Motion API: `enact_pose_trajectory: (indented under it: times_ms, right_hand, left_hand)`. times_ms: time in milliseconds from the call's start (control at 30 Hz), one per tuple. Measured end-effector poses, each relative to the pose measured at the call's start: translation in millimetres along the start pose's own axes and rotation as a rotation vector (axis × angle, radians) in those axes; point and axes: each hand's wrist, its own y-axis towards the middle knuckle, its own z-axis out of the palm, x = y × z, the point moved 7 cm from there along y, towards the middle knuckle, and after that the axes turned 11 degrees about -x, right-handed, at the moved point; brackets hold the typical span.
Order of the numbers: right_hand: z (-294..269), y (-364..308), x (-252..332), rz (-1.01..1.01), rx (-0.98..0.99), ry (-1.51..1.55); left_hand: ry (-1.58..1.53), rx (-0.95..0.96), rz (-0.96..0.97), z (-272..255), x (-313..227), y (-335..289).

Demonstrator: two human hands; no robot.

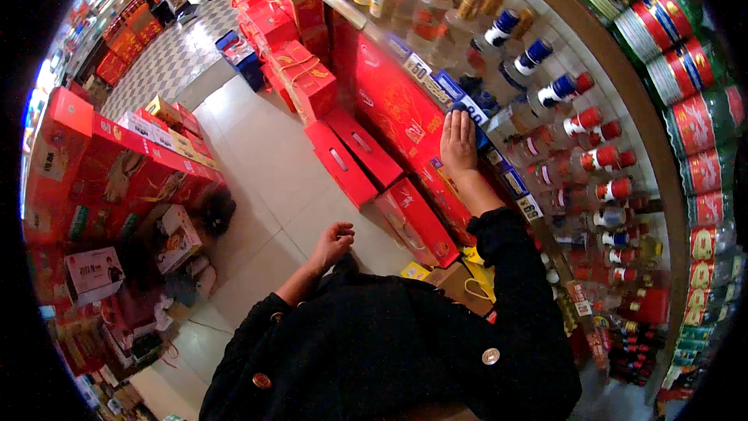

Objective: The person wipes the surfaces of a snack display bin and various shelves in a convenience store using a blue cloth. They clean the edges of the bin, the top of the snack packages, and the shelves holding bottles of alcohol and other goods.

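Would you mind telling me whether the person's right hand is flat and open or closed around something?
Flat and open: the right hand lies palm-down, fingers spread, on the shelf edge, gripping nothing.

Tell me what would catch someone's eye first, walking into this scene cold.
Red gift boxes dominate, lined along the floor at the foot of the shelf and stacked again at far left. To the right, rows of clear bottles with red caps fill the shelf. The right hand lies flat on the shelf edge with its price tags, while the left hand hangs loosely curled and empty above the pale tile floor.
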Motion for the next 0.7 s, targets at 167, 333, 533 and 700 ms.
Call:
enact_pose_trajectory:
  times_ms: [167, 333, 533, 700]
  right_hand:
    - [23, 38, 23, -0.021, 0.041, 0.000]
    - [43, 73, 44, -0.032, 0.097, 0.004]
    - [73, 104, 63, -0.053, 0.048, -0.046]
    - [91, 131, 80, -0.048, 0.022, -0.003]
  left_hand:
    - [-0.079, 0.001, -0.021, -24, -12, 12]
    - [-0.055, -0.045, -0.035, -56, -24, 28]
    - [-0.098, -0.101, -0.031, -101, -24, 50]
    - [-0.113, -0.140, -0.033, -124, -34, 51]
